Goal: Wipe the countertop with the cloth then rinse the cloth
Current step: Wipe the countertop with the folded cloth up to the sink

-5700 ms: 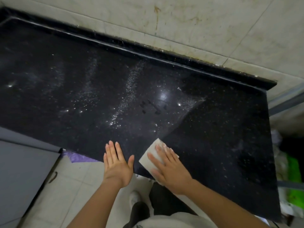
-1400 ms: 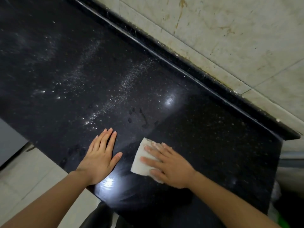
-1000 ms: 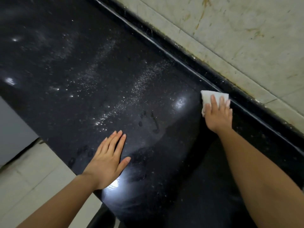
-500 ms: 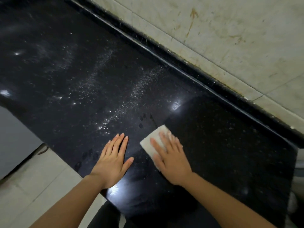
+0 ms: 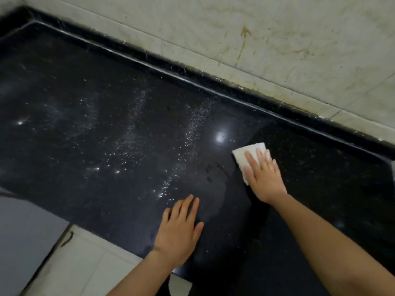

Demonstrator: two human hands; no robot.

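A black speckled countertop fills most of the view, with streaks of pale droplets and powder across its middle and left. A folded white cloth lies flat on it, right of centre. My right hand presses on the cloth with straight fingers and covers its near part. My left hand rests flat on the counter by the front edge, fingers straight, holding nothing.
A raised black lip runs along the back of the counter under a stained beige tiled wall. Pale floor tiles and a grey cabinet face show below the front edge at left.
My right hand has pushed the cloth away from the front edge toward the back and right. My left hand stays flat near the front edge.
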